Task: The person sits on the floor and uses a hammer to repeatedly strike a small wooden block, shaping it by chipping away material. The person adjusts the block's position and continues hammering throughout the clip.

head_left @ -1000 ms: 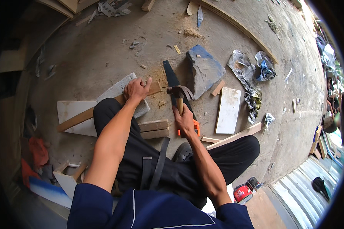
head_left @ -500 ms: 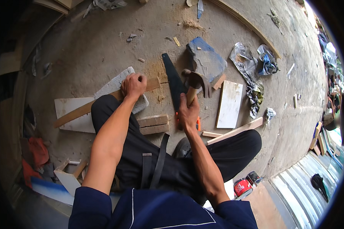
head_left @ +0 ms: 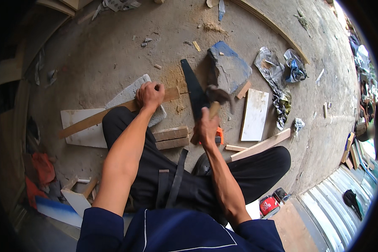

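My left hand [head_left: 150, 96] is closed around a long wooden strip [head_left: 88, 122], pressing it near its far end onto a pale grey slab [head_left: 124, 94]. A thin nail [head_left: 185, 92] appears to stick out of the strip's end. My right hand [head_left: 206, 127] grips a claw hammer [head_left: 214, 110] by its wooden handle, and the hammer's head is smeared by motion. Beneath the hammer lies a handsaw [head_left: 190, 82] with a dark blade and an orange-and-black handle, partly hidden by my right hand.
Past the saw sits a blue-grey block [head_left: 231, 67]. A white board [head_left: 255, 114] and crumpled plastic [head_left: 271, 65] lie to the right. Two short wood pieces [head_left: 171, 137] rest by my left knee, and a pale batten [head_left: 260, 145] by my right. A red can [head_left: 268, 206] stands nearby.
The hammer has swung in my right hand: its head sits slightly lower and the handle's butt now shows below my fist. My left hand keeps its hold on the strip.
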